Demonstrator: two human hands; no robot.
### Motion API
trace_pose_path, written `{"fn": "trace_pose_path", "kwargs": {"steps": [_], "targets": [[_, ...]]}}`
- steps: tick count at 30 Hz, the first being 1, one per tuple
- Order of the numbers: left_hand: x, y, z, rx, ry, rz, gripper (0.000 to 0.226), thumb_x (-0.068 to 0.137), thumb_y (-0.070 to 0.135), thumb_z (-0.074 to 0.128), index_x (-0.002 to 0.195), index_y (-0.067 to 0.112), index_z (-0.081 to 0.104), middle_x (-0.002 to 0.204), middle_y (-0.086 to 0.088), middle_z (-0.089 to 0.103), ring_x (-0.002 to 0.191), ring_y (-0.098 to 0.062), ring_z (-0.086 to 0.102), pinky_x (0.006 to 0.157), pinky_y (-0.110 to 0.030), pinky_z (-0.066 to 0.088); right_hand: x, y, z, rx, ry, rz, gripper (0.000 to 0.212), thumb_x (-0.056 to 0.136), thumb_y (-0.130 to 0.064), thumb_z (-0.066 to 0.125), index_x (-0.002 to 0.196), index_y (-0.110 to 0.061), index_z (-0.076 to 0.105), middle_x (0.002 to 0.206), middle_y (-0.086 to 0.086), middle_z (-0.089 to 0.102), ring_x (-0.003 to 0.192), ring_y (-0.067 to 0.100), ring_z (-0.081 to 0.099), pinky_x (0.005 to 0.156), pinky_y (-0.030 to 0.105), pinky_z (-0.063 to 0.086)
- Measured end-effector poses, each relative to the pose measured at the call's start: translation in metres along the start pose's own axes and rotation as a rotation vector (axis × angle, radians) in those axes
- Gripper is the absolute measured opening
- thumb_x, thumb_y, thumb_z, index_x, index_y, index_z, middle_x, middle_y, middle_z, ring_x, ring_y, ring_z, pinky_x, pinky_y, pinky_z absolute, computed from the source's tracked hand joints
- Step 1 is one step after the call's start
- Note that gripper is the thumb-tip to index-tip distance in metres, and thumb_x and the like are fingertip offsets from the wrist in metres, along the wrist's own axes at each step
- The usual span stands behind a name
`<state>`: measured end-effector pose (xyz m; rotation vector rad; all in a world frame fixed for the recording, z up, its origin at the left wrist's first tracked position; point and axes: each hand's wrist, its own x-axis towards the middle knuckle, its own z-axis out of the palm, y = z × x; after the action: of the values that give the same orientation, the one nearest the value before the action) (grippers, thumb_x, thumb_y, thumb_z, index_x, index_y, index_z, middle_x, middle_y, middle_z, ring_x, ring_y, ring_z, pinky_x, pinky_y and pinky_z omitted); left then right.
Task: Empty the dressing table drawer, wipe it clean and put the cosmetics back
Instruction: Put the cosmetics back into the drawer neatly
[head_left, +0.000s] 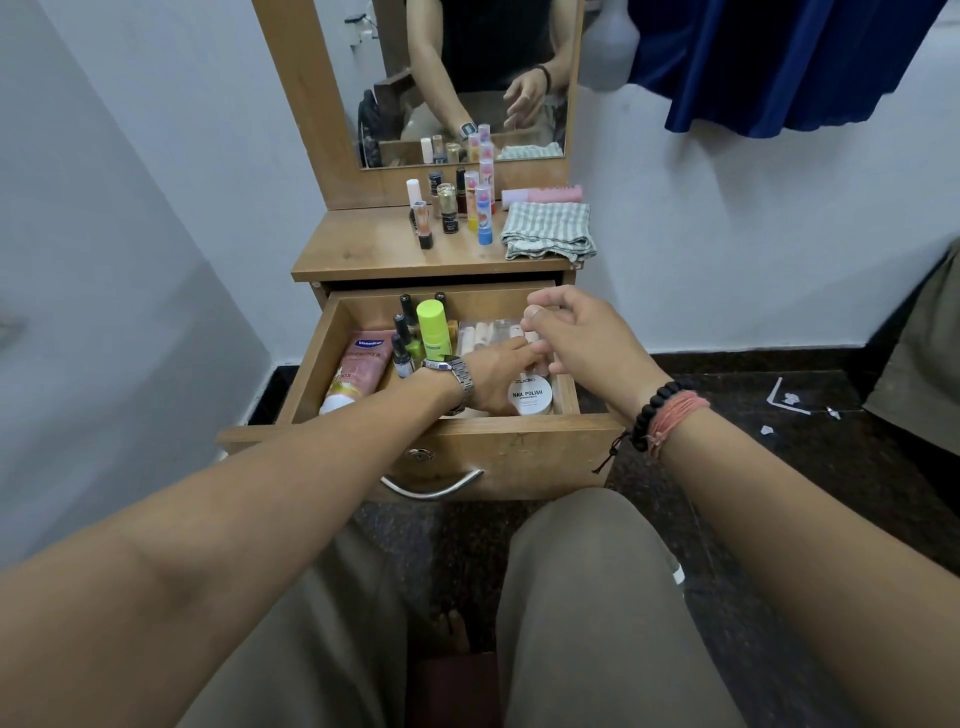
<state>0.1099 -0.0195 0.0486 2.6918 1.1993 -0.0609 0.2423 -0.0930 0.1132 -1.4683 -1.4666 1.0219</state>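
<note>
In the open wooden drawer (311, 364), the left hand (498, 376) reaches down onto a clear plastic case of pale tubes (491, 332) near the right wall; its grip cannot be told. The right hand (576, 338) hovers above, fingers loosely curled, empty.

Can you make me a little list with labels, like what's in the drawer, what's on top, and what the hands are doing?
drawer: pulled open, still holding things
in drawer: pink tube, green-capped bottle, nail polish remover tub, small dark bottles
on tabletop: standing little bottles, folded striped cloth
left hand: reaching into the drawer, fingers hidden
right hand: above the drawer, fingers curled, looks empty
mirror: shows the arms
</note>
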Motion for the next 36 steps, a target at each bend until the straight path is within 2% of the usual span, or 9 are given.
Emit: {"fn": "trace_pose_path", "kwargs": {"steps": [12, 17, 20, 22, 24, 26, 28, 32, 36], "targets": [[-0.001, 0.000, -0.001, -0.016, -0.005, -0.039, 0.079, 0.074, 0.028, 0.077, 0.138, 0.008, 0.035, 0.130, -0.017, 0.048, 0.114, -0.032, 0.050, 0.092, -0.040, 0.046, -0.003, -0.002, 0.002, -0.027, 0.001, -0.011, 0.025, 0.095, -0.033, 0.052, 0.118, -0.024, 0.059, 0.113, -0.005, 0.068, 0.091, 0.011, 0.067, 0.085, 0.032, 0.055], [-0.003, -0.004, -0.011, 0.078, -0.003, 0.033, 0.074, 0.073, 0.036, 0.078, 0.134, 0.011, 0.043, 0.135, -0.013, 0.048, 0.118, -0.028, 0.049, 0.095, -0.038, 0.045, -0.004, -0.002, 0.003, -0.033, 0.015, -0.027, 0.026, 0.095, -0.034, 0.052, 0.118, -0.024, 0.059, 0.110, -0.007, 0.069, 0.097, 0.011, 0.066, 0.089, 0.035, 0.054], [-0.008, -0.002, -0.035, 0.097, 0.182, 0.008, 0.046, 0.082, 0.042, 0.065, 0.119, 0.016, 0.057, 0.111, -0.003, 0.063, 0.098, -0.023, 0.061, 0.075, -0.036, 0.052, -0.005, -0.003, 0.003, -0.001, 0.060, -0.057, 0.023, 0.095, -0.033, 0.052, 0.115, -0.026, 0.061, 0.107, -0.008, 0.070, 0.096, 0.010, 0.066, 0.086, 0.035, 0.055], [-0.011, -0.005, -0.055, 0.092, 0.309, -0.023, 0.026, 0.087, 0.036, 0.057, 0.103, 0.017, 0.062, 0.088, 0.006, 0.062, 0.082, -0.019, 0.061, 0.063, -0.030, 0.047, -0.006, -0.006, 0.003, 0.024, 0.094, -0.073, 0.020, 0.095, -0.032, 0.051, 0.111, -0.027, 0.062, 0.102, -0.009, 0.071, 0.092, 0.008, 0.066, 0.082, 0.032, 0.055], [-0.012, -0.012, -0.072, 0.087, 0.397, -0.059, 0.016, 0.089, 0.032, 0.055, 0.093, 0.019, 0.064, 0.081, 0.008, 0.061, 0.075, -0.016, 0.060, 0.060, -0.029, 0.045, -0.007, -0.007, 0.003, 0.030, 0.114, -0.090, 0.018, 0.095, -0.031, 0.051, 0.109, -0.027, 0.062, 0.097, -0.009, 0.071, 0.089, 0.007, 0.066, 0.078, 0.028, 0.054], [-0.009, -0.028, -0.083, 0.051, 0.477, -0.111, 0.013, 0.089, 0.029, 0.055, 0.092, 0.019, 0.064, 0.085, 0.005, 0.066, 0.074, -0.013, 0.059, 0.064, -0.031, 0.050, -0.009, -0.008, 0.004, 0.015, 0.116, -0.104, 0.018, 0.096, -0.031, 0.051, 0.109, -0.027, 0.062, 0.099, -0.009, 0.071, 0.088, 0.007, 0.066, 0.077, 0.026, 0.053], [-0.003, -0.044, -0.093, 0.035, 0.558, -0.162, 0.011, 0.089, 0.024, 0.056, 0.096, 0.020, 0.063, 0.094, 0.005, 0.065, 0.078, -0.008, 0.056, 0.066, -0.025, 0.046, -0.009, -0.007, 0.005, -0.014, 0.110, -0.111, 0.017, 0.096, -0.031, 0.052, 0.110, -0.027, 0.061, 0.101, -0.009, 0.070, 0.089, 0.007, 0.066, 0.074, 0.022, 0.051], [0.020, -0.069, -0.112, 0.067, 0.667, -0.227, 0.031, 0.086, 0.014, 0.057, 0.117, 0.017, 0.059, 0.116, -0.003, 0.056, 0.100, -0.019, 0.056, 0.075, -0.028, 0.045, -0.010, -0.007, 0.009, -0.020, 0.090, -0.109, 0.016, 0.095, -0.029, 0.054, 0.109, -0.028, 0.062, 0.103, -0.009, 0.068, 0.087, 0.004, 0.065, 0.068, 0.017, 0.047], [0.043, -0.074, -0.129, 0.103, 0.638, -0.271, 0.046, 0.087, 0.009, 0.055, 0.133, 0.016, 0.053, 0.134, -0.004, 0.049, 0.121, -0.024, 0.049, 0.095, -0.034, 0.043, -0.010, -0.007, 0.010, -0.027, 0.076, -0.111, 0.017, 0.095, -0.031, 0.054, 0.109, -0.030, 0.062, 0.103, -0.010, 0.068, 0.087, 0.003, 0.064, 0.068, 0.017, 0.043]]}}
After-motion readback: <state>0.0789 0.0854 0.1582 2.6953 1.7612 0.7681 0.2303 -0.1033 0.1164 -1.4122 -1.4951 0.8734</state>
